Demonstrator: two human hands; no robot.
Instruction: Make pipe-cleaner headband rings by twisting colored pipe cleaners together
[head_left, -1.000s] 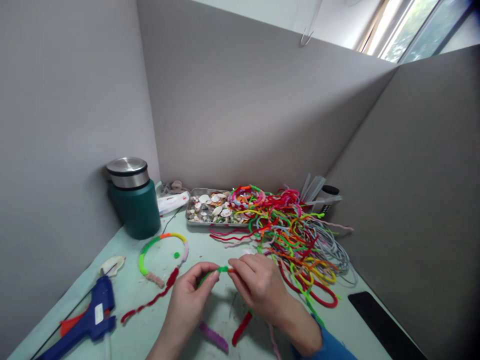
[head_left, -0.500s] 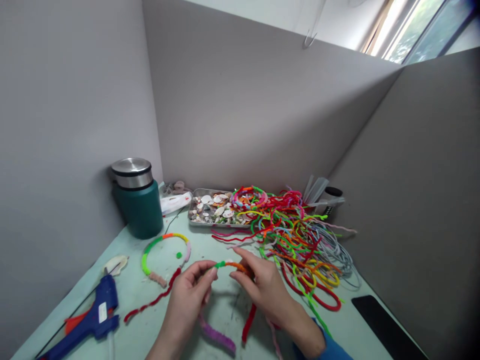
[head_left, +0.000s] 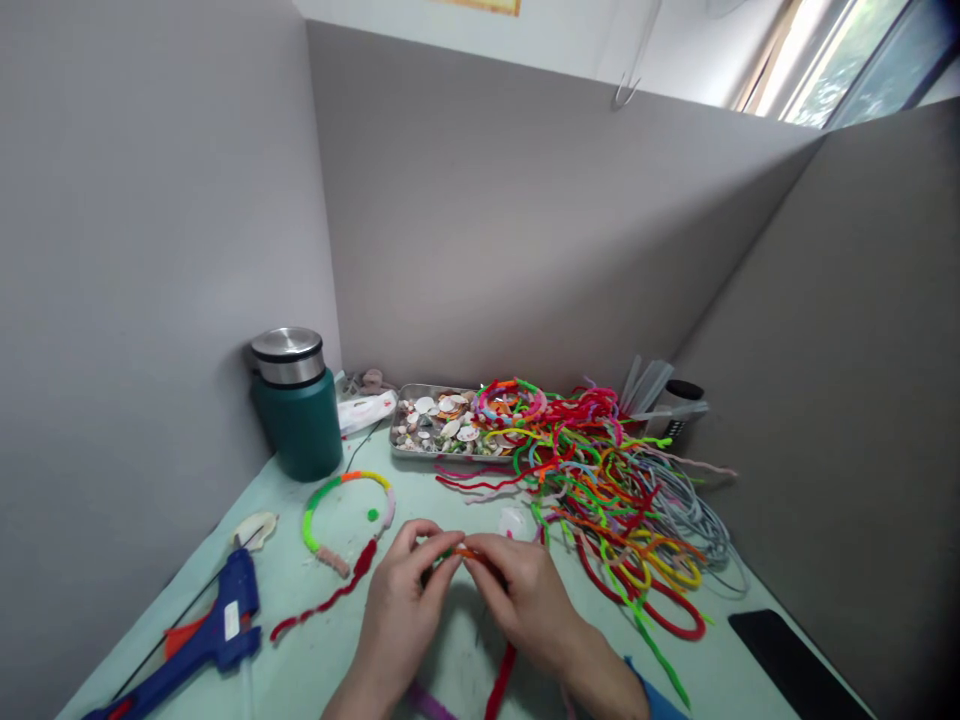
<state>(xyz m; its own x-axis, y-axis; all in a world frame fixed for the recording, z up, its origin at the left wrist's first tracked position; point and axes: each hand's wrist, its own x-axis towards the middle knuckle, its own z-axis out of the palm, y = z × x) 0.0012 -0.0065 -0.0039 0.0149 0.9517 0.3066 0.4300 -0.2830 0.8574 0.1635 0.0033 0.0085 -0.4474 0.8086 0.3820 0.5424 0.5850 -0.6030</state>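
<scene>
In front of the metal tray [head_left: 450,458], on the table [head_left: 300,675]: one green-and-orange fuzzy stem [head_left: 469,553], pinched by both hands, the left hand [head_left: 405,590] at its green part, the right hand [head_left: 529,590] at its orange. Change since half a second ago: the hands draw together, fingertips all but meeting, and the exposed length shrinks to a short orange bit with a speck of green. Probable meaning: the work now centres on the spot where the colours meet, perhaps a press or twist there. Also changed: one small whitish item [head_left: 516,522], just nearer than the tray, shows more fully. Unaltered, front left of the tray: one multicoloured open ring [head_left: 310,515] and a red twisted strand [head_left: 322,605], their attachment uncertain. Hidden: the remainder of the held stem, behind the fingers; whether it is one piece or two cannot be told. Cut off, well in front of the tray: one purple stem [head_left: 431,706] and one red stem [head_left: 501,680], any link to the held piece unclear. Hard to make out: the stem pile [head_left: 581,408], tangled over the tray's right end, strands uncountable.
</scene>
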